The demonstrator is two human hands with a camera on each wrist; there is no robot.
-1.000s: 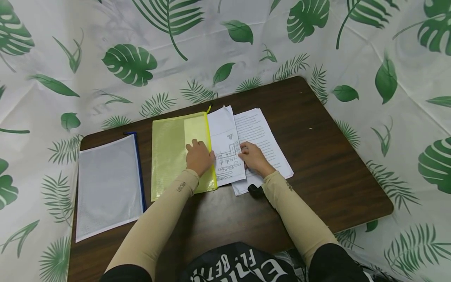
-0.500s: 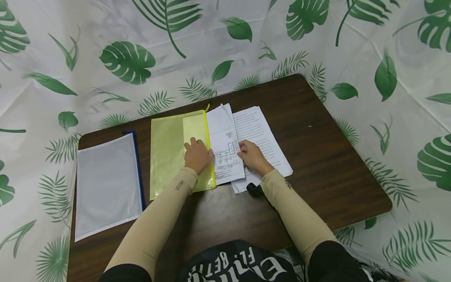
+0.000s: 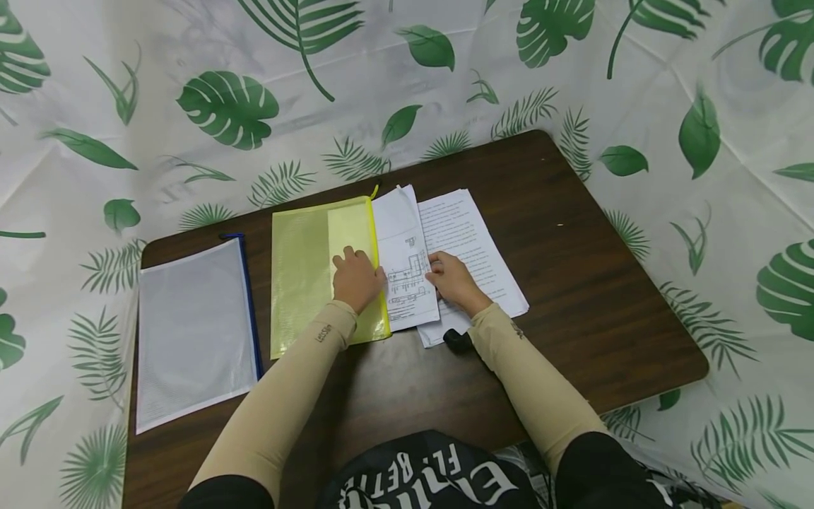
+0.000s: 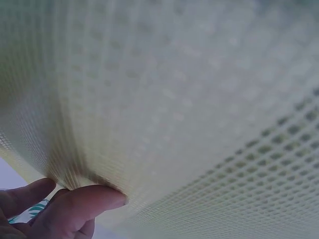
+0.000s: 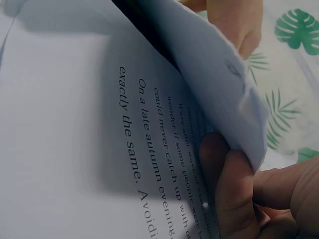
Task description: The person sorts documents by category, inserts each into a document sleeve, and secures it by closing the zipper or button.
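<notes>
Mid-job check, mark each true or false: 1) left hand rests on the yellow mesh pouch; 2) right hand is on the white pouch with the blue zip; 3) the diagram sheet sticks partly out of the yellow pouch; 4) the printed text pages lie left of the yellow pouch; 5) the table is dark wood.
1) True: the left hand rests on the yellow mesh pouch.
2) False: the right hand holds the diagram sheet; the white pouch lies untouched at far left.
3) True.
4) False: the text pages lie right of it.
5) True: the table is dark wood.
</notes>
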